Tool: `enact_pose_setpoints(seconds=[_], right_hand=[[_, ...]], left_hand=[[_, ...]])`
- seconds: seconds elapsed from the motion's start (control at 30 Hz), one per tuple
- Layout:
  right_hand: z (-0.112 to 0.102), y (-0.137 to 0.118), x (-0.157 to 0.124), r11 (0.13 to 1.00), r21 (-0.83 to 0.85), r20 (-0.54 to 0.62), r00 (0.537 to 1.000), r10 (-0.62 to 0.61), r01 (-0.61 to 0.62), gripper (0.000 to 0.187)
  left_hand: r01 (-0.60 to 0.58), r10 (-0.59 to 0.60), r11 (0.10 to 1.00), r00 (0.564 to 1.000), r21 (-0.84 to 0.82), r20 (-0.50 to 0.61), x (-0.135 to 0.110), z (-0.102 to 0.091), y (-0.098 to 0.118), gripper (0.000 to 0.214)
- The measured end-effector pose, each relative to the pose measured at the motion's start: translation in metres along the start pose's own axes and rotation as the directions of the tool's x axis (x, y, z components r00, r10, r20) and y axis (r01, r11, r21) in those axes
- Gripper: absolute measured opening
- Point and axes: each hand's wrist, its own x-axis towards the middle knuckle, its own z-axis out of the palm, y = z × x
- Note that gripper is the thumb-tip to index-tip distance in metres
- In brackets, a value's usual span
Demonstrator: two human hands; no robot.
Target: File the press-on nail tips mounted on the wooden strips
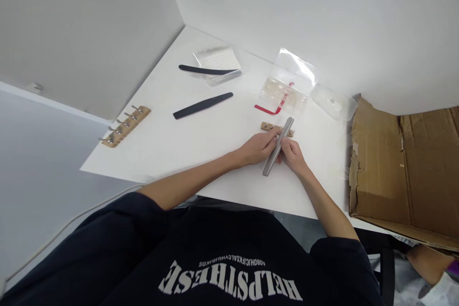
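Observation:
My right hand (293,154) is closed around a grey nail file (273,155), which stands tilted between my two hands. My left hand (261,148) is closed right beside the file, its fingertips partly behind it; whatever they grip is hidden. Just beyond my fingers is a short wooden strip (265,126) with small metal pegs, partly covered by the left fingers and the file. I cannot tell whether the left hand touches that strip.
Two black nail files (204,105) lie left of centre, one across a clear box (218,60). A longer wooden strip (125,126) with metal clips lies far left. A clear case (283,91) with a red strip (267,108), a plastic pack (332,103) and a cardboard box (380,167) are rightward.

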Motion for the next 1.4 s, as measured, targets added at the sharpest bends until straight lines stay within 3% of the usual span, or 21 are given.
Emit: enact_pose_setpoints(seconds=[1.4], right_hand=[[0.0002,-0.0043,-0.0015,1.000,-0.018,0.006,1.000,0.018,-0.018,0.066]], left_hand=[[-0.002,0.002,1.000,1.000,0.026,0.007,-0.0017,0.0021,-0.0017,0.028]])
